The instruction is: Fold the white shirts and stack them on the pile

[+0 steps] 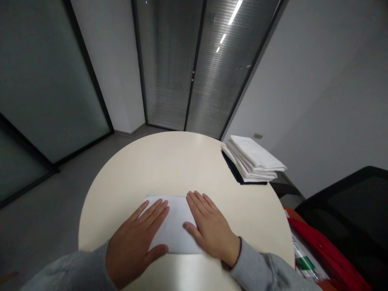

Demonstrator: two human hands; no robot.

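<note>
A white folded cloth (177, 230) lies flat on the round cream table (169, 161), near its front. My left hand (139, 238) rests over the cloth's left side, fingers stretched out and thumb apart. On the right edge of the cloth lies my right hand (209, 228), palm down, its fingers straight and its thumb pointing inward across the white surface. Neither hand grips anything. Both palms hide the cloth's side edges; the middle shows between them.
A stack of folded white cloths (253, 157) sits on a dark flat piece (233, 167) at the table's back right. To the right stand a black mesh chair (351, 206) and a red item (327, 250) beside a clear package (304, 258). Glass doors (182, 81) stand behind.
</note>
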